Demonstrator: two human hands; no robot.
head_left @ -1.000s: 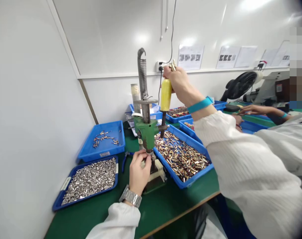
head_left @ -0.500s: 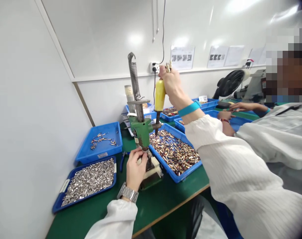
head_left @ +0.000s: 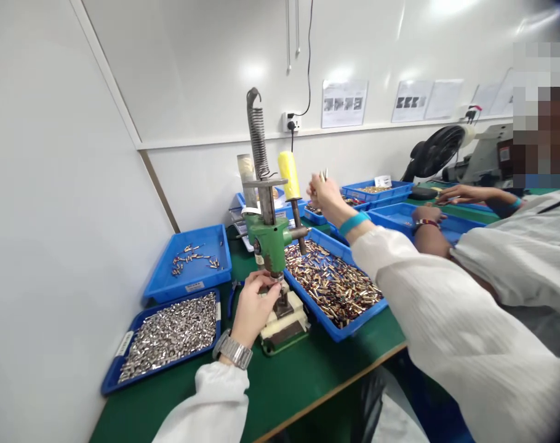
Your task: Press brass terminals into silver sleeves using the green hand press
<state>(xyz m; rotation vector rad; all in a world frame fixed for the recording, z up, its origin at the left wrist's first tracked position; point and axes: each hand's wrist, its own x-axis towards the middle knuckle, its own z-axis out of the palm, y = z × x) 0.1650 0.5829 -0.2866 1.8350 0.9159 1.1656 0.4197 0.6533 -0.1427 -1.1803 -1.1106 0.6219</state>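
A green hand press [head_left: 269,243] with a tall coil spring [head_left: 258,135] stands on the table. Under its ram, my left hand [head_left: 253,304] is closed in a pinch; the tiny part at its fingertips is too small to make out. Up to the right, apart from the press lever's yellow grip [head_left: 288,175], my right hand [head_left: 326,194] is closed round a few small brass-coloured metal pieces [head_left: 324,175] whose ends stick out on top. Beside the press lies a blue tray of brass-coloured pieces [head_left: 330,286].
At the left are a tray of small silver metal sleeves [head_left: 169,335] and a blue tray [head_left: 162,277] with a few assembled pieces. Blue-handled pliers [head_left: 231,298] lie behind my left hand. At the right, a co-worker's hands [head_left: 430,215] are over another blue tray [head_left: 391,215].
My right hand has let go of the yellow lever grip and moved down and right, keeping the brass-coloured pieces. The lever has tilted back. My left hand stays at the press.
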